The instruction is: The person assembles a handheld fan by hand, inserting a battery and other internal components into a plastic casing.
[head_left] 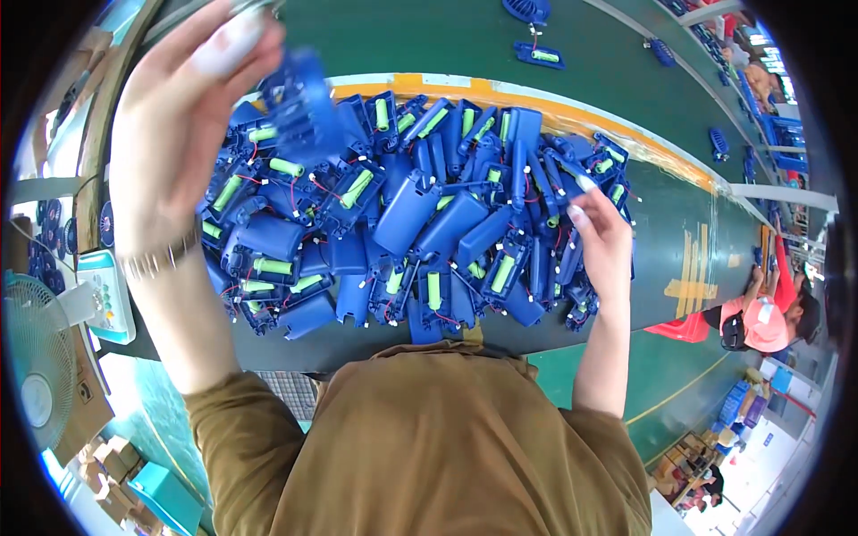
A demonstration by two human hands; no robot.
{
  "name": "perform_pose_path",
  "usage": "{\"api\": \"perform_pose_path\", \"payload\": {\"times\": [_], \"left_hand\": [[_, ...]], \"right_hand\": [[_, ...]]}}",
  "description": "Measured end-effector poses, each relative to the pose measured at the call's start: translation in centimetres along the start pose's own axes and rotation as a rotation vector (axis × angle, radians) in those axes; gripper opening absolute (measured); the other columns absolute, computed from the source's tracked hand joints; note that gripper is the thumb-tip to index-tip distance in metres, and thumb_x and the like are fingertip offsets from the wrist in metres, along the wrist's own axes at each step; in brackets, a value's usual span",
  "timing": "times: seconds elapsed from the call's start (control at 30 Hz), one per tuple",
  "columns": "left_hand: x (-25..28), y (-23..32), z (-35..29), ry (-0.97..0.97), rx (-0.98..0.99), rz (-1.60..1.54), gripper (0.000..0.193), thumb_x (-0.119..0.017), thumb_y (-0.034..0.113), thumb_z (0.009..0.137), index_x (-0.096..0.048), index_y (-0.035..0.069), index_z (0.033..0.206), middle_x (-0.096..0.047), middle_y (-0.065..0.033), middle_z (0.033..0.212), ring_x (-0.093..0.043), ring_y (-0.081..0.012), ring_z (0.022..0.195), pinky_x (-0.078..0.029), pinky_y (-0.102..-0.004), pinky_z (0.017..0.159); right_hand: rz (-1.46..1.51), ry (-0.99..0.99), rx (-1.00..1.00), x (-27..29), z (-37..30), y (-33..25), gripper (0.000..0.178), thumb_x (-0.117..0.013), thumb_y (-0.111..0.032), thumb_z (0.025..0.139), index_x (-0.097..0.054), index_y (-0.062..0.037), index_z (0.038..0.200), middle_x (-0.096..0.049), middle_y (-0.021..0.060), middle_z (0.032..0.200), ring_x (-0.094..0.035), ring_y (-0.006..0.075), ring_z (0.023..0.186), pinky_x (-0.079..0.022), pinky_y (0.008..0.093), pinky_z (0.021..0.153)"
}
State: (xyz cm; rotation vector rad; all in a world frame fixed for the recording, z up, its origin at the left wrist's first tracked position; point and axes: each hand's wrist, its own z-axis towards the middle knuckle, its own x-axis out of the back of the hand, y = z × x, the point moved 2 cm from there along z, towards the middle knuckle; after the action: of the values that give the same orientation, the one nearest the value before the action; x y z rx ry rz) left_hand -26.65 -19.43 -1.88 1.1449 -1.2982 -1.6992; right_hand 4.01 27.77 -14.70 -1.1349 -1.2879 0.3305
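Observation:
My left hand (183, 116) is raised at the upper left, a white covering on one finger. Its fingers pinch the edge of a blue slatted fan housing (304, 107), which is smeared by motion. Below lies a wide heap of blue plastic handle shells (407, 214), several holding light green battery cells (356, 189) with thin red wires and white connectors. At the heap's right end is my right hand (606, 241), its thumb and forefinger apart beside blue shells, nothing visible between them. The forefinger's tip looks whitish; whether it touches a shell I cannot tell.
Beyond the heap, an orange-edged strip (500, 94) borders a green belt (402, 40) carrying blue fan parts (541, 55). A white electrical box (105, 297) and a floor fan (37, 357) stand at the left. Another person (767, 323) is at the right.

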Motion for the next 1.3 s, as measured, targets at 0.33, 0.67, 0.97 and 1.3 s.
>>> {"api": "perform_pose_path", "payload": {"times": [0.33, 0.67, 0.97, 1.3], "left_hand": [[-2.9, 6.3, -16.9, 0.465, -0.528, 0.697, 0.021, -0.086, 0.009, 0.117, -0.086, -0.007, 0.130, -0.082, -0.0055, 0.100, -0.069, -0.0072, 0.077, -0.050, -0.0200, 0.067], [-4.2, 6.8, -17.1, 0.393, -0.576, 0.393, 0.033, -0.079, 0.010, 0.120, -0.078, -0.011, 0.145, -0.087, -0.0214, 0.127, -0.088, -0.0295, 0.098, -0.072, -0.0396, 0.092], [-11.4, 9.5, -17.3, 0.164, -0.226, 0.191, 0.034, -0.078, 0.005, 0.117, -0.078, -0.007, 0.149, -0.086, -0.0174, 0.124, -0.086, -0.0259, 0.100, -0.070, -0.0398, 0.095], [-19.6, 11.6, -13.4, -0.275, -0.370, 0.550, 0.023, -0.079, -0.001, 0.114, -0.082, -0.007, 0.136, -0.082, -0.0121, 0.107, -0.086, -0.0204, 0.089, -0.067, -0.0320, 0.080]], "right_hand": [[-0.309, -0.289, 0.395, 1.4, 4.0, -2.9, 0.030, -0.076, -0.001, 0.114, -0.078, 0.0037, 0.144, -0.076, 0.0112, 0.125, -0.077, 0.0242, 0.114, -0.061, 0.0361, 0.103], [-0.099, -0.491, 0.312, 3.2, 5.1, -3.2, 0.026, -0.073, -0.001, 0.116, -0.079, -0.0003, 0.141, -0.076, 0.0099, 0.134, -0.074, 0.0214, 0.118, -0.059, 0.0371, 0.105], [0.708, -0.283, 0.281, 4.9, 0.0, -12.8, 0.011, -0.065, -0.017, 0.126, -0.069, -0.0069, 0.128, -0.082, 0.0128, 0.116, -0.078, 0.0244, 0.121, -0.059, 0.0421, 0.114], [0.711, -0.417, 0.350, 3.5, -8.0, -25.4, 0.038, -0.077, 0.000, 0.119, -0.074, 0.0064, 0.156, -0.087, 0.0150, 0.134, -0.086, 0.0233, 0.123, -0.068, 0.0387, 0.112]]}}
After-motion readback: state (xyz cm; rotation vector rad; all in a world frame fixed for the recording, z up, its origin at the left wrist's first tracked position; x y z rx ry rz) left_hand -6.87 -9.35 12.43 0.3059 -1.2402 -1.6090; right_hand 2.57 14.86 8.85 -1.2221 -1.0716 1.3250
